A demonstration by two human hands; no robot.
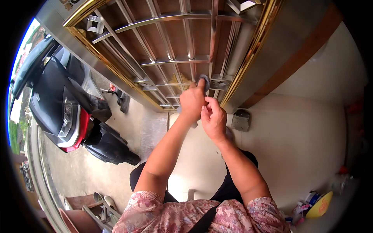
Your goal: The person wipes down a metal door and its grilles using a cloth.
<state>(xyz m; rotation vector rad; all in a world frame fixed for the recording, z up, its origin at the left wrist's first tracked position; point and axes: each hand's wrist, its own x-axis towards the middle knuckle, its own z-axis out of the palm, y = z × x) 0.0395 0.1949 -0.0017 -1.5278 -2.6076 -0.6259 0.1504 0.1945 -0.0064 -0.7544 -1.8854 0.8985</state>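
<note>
My left hand [193, 101] reaches to the lower part of a metal door grille [175, 61]. Its fingers are closed on a grey cloth [205, 80], which lies against an upright bar of the grille. Close by on the right is my right hand [213, 118], palm partly up. Its fingers are loosely bent and apart, and I see nothing in them. Whether it touches the left hand I cannot tell. The grille has shiny silver bars in a gold-coloured frame [248, 50], with a brown panel behind.
A dark motor scooter [54, 97] stands at the left. On the floor just right of the door sits a grey block-like object [241, 120]. A brown tub [79, 222] is at the lower left, and a yellow object [320, 206] lies among items at the lower right.
</note>
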